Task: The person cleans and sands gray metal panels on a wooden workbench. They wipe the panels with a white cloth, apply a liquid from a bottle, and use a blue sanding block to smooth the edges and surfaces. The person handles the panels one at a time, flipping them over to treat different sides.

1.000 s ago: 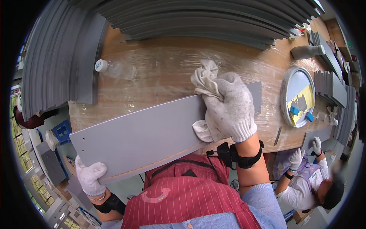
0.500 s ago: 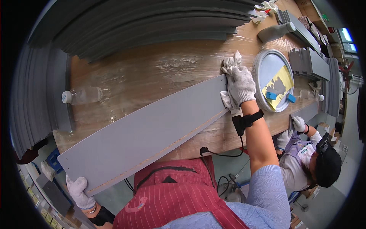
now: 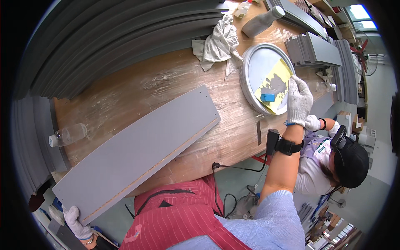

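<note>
A long grey panel [image 3: 141, 146] with a bare brown strip along its near edge lies slantwise on the table, its left end past the table edge. My gloved left hand [image 3: 75, 221] grips that near left corner. My gloved right hand [image 3: 299, 100] is at the right rim of a round tub lid [image 3: 246, 79], fingers pinched together; what they hold, if anything, is hidden. On the lid lie a yellow sheet [image 3: 284, 71] smeared with grey paste and a blue block [image 3: 267, 97]. A crumpled white cloth [image 3: 221, 41] rests beyond the panel.
Grey panels [image 3: 125, 41] are stacked at the far left, more [image 3: 321, 50] at the right. A clear bottle [image 3: 68, 134], a grey bottle [image 3: 262, 23] and a thin flat strip [image 3: 258, 132] are on the table [image 3: 166, 79]. A co-worker [image 3: 329, 154] stands at the right.
My right hand has let go of the white cloth, now lying farther back, and moved right to the lid's rim. The second blue block no longer shows. My left hand keeps the panel's corner.
</note>
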Demonstrator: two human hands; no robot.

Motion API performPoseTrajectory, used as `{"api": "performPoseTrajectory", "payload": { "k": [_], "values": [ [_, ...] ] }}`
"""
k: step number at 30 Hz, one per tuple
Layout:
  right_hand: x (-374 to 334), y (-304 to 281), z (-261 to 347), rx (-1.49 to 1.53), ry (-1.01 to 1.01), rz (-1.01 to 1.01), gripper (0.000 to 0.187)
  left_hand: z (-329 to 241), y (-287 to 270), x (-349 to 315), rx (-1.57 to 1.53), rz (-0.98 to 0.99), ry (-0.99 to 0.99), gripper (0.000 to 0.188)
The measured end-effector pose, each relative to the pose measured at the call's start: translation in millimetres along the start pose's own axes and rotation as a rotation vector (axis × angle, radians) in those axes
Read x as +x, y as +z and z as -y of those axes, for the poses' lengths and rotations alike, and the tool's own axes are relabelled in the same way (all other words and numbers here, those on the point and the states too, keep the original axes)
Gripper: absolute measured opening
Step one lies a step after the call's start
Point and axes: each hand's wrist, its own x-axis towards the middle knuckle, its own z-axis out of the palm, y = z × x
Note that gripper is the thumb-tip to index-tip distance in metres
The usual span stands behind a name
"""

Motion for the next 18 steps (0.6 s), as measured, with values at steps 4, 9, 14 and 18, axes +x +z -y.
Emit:
{"api": "performPoseTrajectory", "payload": {
  "k": [4, 9, 14, 18],
  "values": [
    [-41, 4, -26, -0.373, 0.013, 0.148, 0.034, -5, -6, 7, 0.02, 0.073, 0.009, 0.066],
    [-56, 21, -33, -0.692, -0.062, 0.189, 0.062, -11, -22, 13, 0.064, 0.078, 0.0, 0.066],
    [-49, 27, -32, -0.596, 0.126, 0.098, 0.059, -8, -29, 17, 0.089, 0.067, 0.012, 0.066],
    [-20, 23, -101, -0.338, 0.223, -0.119, 0.046, -11, -18, 18, 0.039, 0.09, -0.009, 0.068]
  ]
}}
